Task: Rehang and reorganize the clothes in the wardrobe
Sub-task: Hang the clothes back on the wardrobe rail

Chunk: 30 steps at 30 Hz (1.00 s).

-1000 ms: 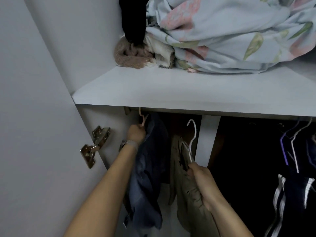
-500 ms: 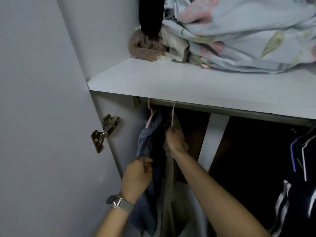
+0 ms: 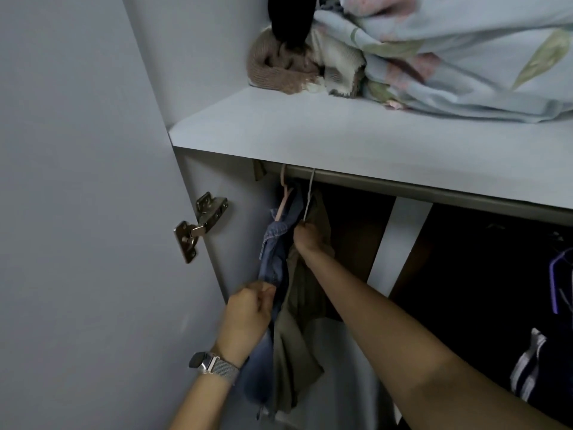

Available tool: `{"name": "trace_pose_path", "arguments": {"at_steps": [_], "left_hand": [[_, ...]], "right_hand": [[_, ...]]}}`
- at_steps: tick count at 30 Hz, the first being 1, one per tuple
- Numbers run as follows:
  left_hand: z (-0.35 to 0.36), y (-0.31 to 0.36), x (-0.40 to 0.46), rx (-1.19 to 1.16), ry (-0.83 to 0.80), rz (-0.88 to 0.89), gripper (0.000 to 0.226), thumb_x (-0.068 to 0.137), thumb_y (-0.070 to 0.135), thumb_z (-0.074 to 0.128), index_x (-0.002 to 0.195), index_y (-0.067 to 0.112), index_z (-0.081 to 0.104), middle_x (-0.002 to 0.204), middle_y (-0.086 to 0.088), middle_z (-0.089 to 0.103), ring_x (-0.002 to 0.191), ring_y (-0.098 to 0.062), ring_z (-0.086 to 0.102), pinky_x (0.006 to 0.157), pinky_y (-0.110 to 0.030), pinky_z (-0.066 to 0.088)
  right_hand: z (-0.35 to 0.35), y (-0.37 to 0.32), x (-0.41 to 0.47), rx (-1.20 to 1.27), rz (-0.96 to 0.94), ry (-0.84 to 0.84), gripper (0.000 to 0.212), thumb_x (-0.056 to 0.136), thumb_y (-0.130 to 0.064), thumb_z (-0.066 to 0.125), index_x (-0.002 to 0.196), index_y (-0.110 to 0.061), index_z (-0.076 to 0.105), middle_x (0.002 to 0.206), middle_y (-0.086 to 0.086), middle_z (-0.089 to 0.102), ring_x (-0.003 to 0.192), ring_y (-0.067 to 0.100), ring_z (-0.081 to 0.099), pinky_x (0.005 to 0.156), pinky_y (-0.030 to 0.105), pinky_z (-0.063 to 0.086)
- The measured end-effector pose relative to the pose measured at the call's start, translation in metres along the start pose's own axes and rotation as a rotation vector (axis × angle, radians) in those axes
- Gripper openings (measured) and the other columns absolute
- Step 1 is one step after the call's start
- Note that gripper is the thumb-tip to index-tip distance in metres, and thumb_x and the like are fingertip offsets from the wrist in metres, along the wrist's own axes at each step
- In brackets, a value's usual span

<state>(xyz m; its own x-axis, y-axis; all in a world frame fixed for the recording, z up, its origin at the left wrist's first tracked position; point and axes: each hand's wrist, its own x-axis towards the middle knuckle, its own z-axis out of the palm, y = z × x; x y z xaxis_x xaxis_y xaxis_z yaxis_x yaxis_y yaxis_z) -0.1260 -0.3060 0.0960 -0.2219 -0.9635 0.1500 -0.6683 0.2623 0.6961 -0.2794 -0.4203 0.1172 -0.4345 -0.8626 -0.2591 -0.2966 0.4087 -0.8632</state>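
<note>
- Both forearms are bare, no sleeves are visible.
- The left hand point(image 3: 248, 315) has a watch point(image 3: 198, 361) at the wrist, with a dark case and a silver metal mesh band.
- The right hand point(image 3: 307, 237) wears nothing.

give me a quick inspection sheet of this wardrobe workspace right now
surface: white shelf above the rail.
job's things: denim garment on pink hanger; olive garment on white hanger; both hooks over the rail, side by side.
clutter: floral bedding, brown knit and black item on the shelf.
hands: left hand grips the denim; right hand holds the white hanger's neck.
cables: nothing seen.
surroundings: open door with metal hinge; purple hanger and striped dark garment at right.
</note>
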Motion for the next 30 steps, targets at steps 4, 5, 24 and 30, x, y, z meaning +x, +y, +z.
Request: {"name": "trace_pose_path", "arguments": {"at_steps": [4,5,24,30], "left_hand": [[0.001,0.002,-0.003,0.020,0.005,0.014,0.019,0.095,0.019,0.053,0.097,0.011,0.070,0.097,-0.004,0.069,0.082,-0.011,0.059,0.072,-0.018,0.042],[0.002,0.002,-0.004,0.022,0.002,0.015,0.019,0.095,0.020,0.053,0.098,0.011,0.070,0.097,-0.004,0.069,0.082,-0.011,0.060,0.073,-0.018,0.043],[0.063,0.036,-0.038,-0.076,-0.401,0.198,0.019,0.096,0.018,0.049,0.103,0.014,0.066,0.099,-0.001,0.069,0.092,-0.014,0.063,0.079,-0.020,0.045],[0.141,0.079,-0.076,0.077,-0.677,0.437,0.023,0.094,0.024,0.049,0.110,0.019,0.064,0.106,-0.003,0.068,0.099,-0.021,0.063,0.086,-0.033,0.049]], "right_hand": [[0.003,0.008,0.002,0.004,-0.027,0.028,0.037,0.099,-0.011,0.034,0.120,0.008,0.058,0.128,0.027,0.055,0.119,0.038,0.051,0.097,0.036,0.040],[0.004,0.011,0.000,0.012,-0.031,0.046,0.037,0.100,-0.012,0.034,0.119,0.007,0.059,0.127,0.026,0.056,0.118,0.038,0.052,0.094,0.035,0.041],[-0.095,0.194,-0.160,0.325,0.050,0.267,0.027,0.089,-0.001,0.057,0.112,-0.016,0.060,0.098,-0.009,0.062,0.102,0.017,0.062,0.087,0.027,0.052],[-0.164,0.291,-0.262,0.132,0.252,0.405,0.020,0.087,-0.009,0.062,0.102,-0.023,0.061,0.092,-0.004,0.063,0.065,-0.002,0.059,0.066,0.008,0.045]]}}
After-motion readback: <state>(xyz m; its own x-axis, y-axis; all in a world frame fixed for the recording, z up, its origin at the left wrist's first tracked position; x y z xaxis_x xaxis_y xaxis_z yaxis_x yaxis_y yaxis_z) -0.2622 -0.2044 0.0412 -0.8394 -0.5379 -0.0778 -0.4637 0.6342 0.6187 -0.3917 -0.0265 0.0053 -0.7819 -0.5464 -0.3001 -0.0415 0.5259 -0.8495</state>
